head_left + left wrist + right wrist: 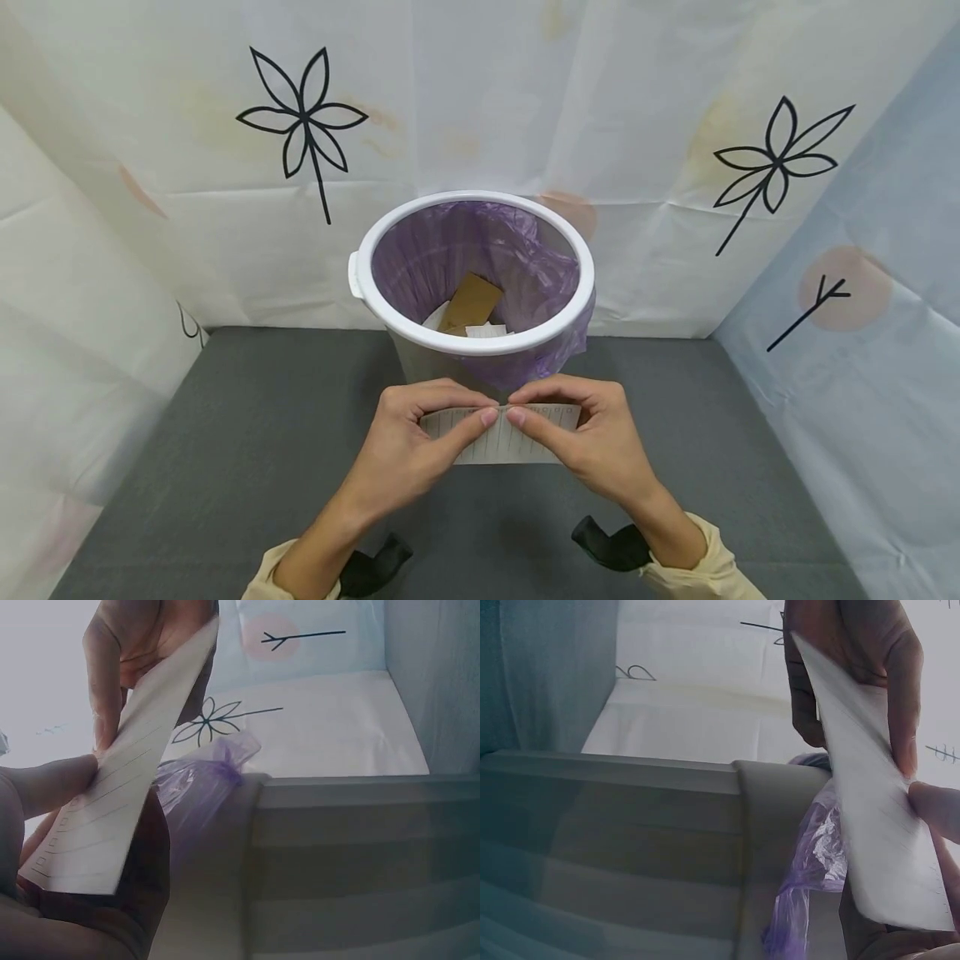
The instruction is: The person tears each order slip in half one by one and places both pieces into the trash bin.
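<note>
Both hands pinch one strip of lined paper [498, 446] at its top edge, thumbs on the near face and fingers behind. My left hand [408, 446] grips left of the middle, my right hand [592, 437] right of it, the two thumb tips nearly meeting. Ruled lines and small printed boxes show on the lined paper [112, 817] in the left wrist view. In the right wrist view the paper [877, 847] stands tilted between the hands. Just beyond them is a trash bin [420, 360] with a white rim, lined with a purple bag [540, 250].
Inside the bin lie a brown cardboard piece [471, 302] and white paper scraps [486, 331]. The bin stands on a dark grey table [285, 433]. A white cloth backdrop [480, 100] with black flower drawings rises behind, and cloth walls stand at both sides.
</note>
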The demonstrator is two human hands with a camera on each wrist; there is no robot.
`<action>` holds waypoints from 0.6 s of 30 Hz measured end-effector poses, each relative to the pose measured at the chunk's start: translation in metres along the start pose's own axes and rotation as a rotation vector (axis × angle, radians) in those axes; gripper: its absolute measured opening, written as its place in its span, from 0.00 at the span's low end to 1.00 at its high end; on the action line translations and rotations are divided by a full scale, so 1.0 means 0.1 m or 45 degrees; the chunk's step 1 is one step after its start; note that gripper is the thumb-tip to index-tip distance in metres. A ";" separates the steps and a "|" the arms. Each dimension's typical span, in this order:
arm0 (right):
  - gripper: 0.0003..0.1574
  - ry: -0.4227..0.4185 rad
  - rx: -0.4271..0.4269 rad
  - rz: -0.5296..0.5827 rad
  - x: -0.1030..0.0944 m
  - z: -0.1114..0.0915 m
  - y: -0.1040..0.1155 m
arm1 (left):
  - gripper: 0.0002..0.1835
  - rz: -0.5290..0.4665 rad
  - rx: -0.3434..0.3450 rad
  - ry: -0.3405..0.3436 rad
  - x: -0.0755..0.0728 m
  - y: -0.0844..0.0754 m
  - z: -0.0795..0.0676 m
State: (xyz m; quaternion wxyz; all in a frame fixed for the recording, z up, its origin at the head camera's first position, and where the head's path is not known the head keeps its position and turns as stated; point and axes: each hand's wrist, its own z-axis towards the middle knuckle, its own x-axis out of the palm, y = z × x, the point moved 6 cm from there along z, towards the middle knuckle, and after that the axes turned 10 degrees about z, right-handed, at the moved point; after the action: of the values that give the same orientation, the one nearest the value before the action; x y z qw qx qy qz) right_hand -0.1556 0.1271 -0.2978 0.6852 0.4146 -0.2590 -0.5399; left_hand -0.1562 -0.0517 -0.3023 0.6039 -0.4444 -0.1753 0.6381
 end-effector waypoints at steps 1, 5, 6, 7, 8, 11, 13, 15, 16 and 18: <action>0.07 0.001 0.003 -0.001 0.00 0.01 0.00 | 0.04 0.010 0.015 -0.003 0.00 -0.01 0.01; 0.07 0.011 0.016 -0.015 -0.01 0.03 0.00 | 0.05 0.052 0.077 -0.014 -0.02 -0.06 0.03; 0.07 0.013 0.022 -0.020 -0.01 0.03 0.00 | 0.05 0.059 0.093 -0.016 -0.02 -0.06 0.03; 0.07 0.017 0.025 -0.024 -0.01 0.03 0.00 | 0.05 0.064 0.107 -0.018 -0.02 -0.07 0.03; 0.07 0.020 0.028 -0.028 -0.01 0.03 0.00 | 0.04 0.068 0.121 -0.019 -0.02 -0.07 0.04; 0.07 0.025 0.039 -0.051 -0.01 0.04 0.00 | 0.04 0.077 0.135 -0.017 -0.01 -0.08 0.05; 0.06 0.035 0.023 -0.079 -0.01 0.04 0.01 | 0.05 0.086 0.114 -0.014 -0.01 -0.08 0.05; 0.07 0.052 -0.017 -0.113 0.00 0.04 0.02 | 0.05 0.085 0.079 -0.004 -0.01 -0.06 0.05; 0.09 0.062 -0.045 -0.130 0.01 0.04 0.04 | 0.05 0.073 0.056 0.004 0.00 -0.05 0.05; 0.11 0.079 -0.114 -0.160 0.02 0.04 0.06 | 0.05 0.039 -0.001 0.026 0.00 -0.02 0.05</action>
State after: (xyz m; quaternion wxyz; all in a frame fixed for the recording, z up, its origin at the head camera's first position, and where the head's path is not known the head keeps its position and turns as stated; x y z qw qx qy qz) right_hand -0.1551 0.1241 -0.2907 0.6755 0.4157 -0.1867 -0.5797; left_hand -0.1587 -0.0495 -0.2976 0.5956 -0.4539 -0.1623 0.6426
